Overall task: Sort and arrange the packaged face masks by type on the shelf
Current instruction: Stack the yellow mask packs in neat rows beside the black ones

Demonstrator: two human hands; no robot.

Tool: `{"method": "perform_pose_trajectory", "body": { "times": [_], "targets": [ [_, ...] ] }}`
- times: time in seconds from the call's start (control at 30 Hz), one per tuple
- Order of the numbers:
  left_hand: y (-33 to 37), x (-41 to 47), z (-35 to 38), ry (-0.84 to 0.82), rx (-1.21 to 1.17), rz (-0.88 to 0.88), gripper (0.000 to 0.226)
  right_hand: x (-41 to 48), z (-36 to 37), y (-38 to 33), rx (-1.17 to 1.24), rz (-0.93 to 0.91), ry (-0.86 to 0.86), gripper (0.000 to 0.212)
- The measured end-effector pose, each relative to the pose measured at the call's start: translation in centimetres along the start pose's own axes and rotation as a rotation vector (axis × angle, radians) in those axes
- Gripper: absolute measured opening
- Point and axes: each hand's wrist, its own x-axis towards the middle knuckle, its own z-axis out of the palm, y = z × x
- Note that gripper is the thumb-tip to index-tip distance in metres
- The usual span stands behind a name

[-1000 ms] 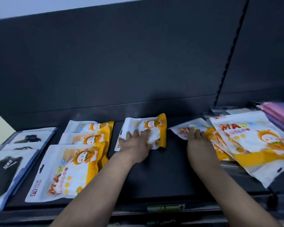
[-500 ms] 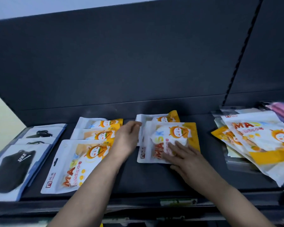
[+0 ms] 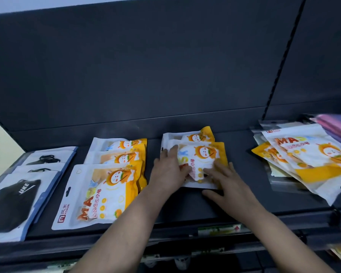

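both hands are flat on the front orange-and-white pack (image 3: 203, 164) in the middle of the dark shelf (image 3: 185, 205). left hand (image 3: 168, 174) is spread over its left edge, fingers open, not gripping. right hand (image 3: 222, 184) lies palm-down on its lower right corner, thumb out along the front edge. a second pack (image 3: 189, 135) peeks out behind it, so two there.

plenty of bare shelf in front of that pair, and a wide gap to the messy pile on the right (image 3: 307, 154). only a thin strip separates it from the left orange stack (image 3: 106, 186), three packs overlapping front to back.

readable stuff: "ma" in big orange letters and a "fengmi" logo on the nearest left pack, "ma" on the right pile too. far left are three black-mask packs (image 3: 14, 200), the front one reading "uke". pink packs (image 3: 337, 125) sit at the right edge, blurry.
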Motion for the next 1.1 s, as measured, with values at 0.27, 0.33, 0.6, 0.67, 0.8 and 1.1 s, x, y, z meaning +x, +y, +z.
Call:
{"method": "perform_pose_trajectory", "body": {
  "times": [0.27,0.33,0.6,0.67,0.8,1.1],
  "targets": [
    [-0.8,-2.1,-0.1,-0.176,0.187,0.093,0.084,-0.1,0.0,-0.8,0.003,0.089,0.065,0.075],
    [-0.7,-1.9,0.2,-0.223,0.208,0.13,0.08,0.1,0.2,-1.0,0.0,0.112,-0.016,0.083],
    [-0.5,-0.1,0.4,-0.263,0.238,0.095,0.073,1.7,-0.2,-1.7,-0.065,0.13,-0.063,0.081],
    [-0.3,-0.3,0.1,-0.251,0.258,0.097,0.072,1.3,-0.3,-1.5,-0.021,0.114,-0.046,0.079],
    [0.6,-0.7,-0.5,-0.237,0.263,0.087,0.069,0.9,-0.7,-1.3,-0.024,0.046,0.018,0.066],
    [8.2,0.0,0.3,-0.025,-0.09,0.245,0.042,-1.7,-6.9,2.7,-0.269,-0.023,0.356,0.028]
  ]
}}
